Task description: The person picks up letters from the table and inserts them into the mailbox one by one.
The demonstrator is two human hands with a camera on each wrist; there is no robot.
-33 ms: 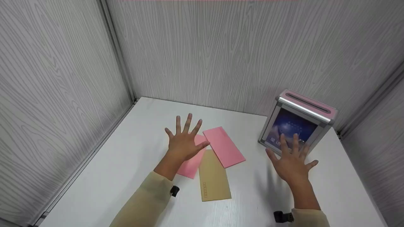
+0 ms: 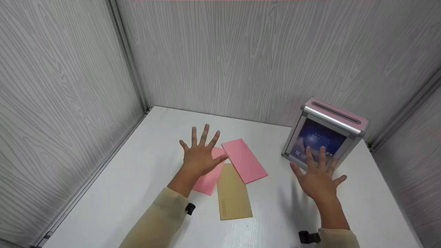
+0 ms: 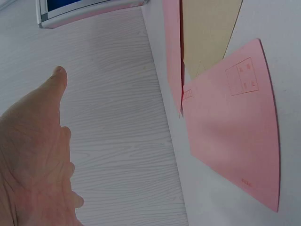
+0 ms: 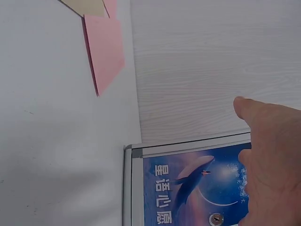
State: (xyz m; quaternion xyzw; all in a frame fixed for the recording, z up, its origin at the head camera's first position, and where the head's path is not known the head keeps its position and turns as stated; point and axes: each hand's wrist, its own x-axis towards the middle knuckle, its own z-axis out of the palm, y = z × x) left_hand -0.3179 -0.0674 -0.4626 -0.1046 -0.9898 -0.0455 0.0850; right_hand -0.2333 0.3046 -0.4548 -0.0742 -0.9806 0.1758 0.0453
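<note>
My left hand (image 2: 201, 153) is open with fingers spread, held over the upper end of a pink envelope (image 2: 206, 182) that it partly hides. A second pink envelope (image 2: 244, 160) lies just right of it, and a brown envelope (image 2: 234, 196) lies below, overlapping the pink ones. In the left wrist view the pink envelope (image 3: 235, 136) and brown envelope (image 3: 209, 33) lie flat past my hand (image 3: 37, 150). My right hand (image 2: 318, 175), also open and spread, is in front of a silver-framed box (image 2: 325, 137) with a pink slotted top and a blue picture (image 4: 188, 188). Neither hand holds anything.
The white table (image 2: 137, 179) sits in a corner of grey wood-grain walls (image 2: 241, 62) at the back and both sides. The box stands at the back right, near the right wall. A metal strip (image 2: 89, 179) runs along the table's left edge.
</note>
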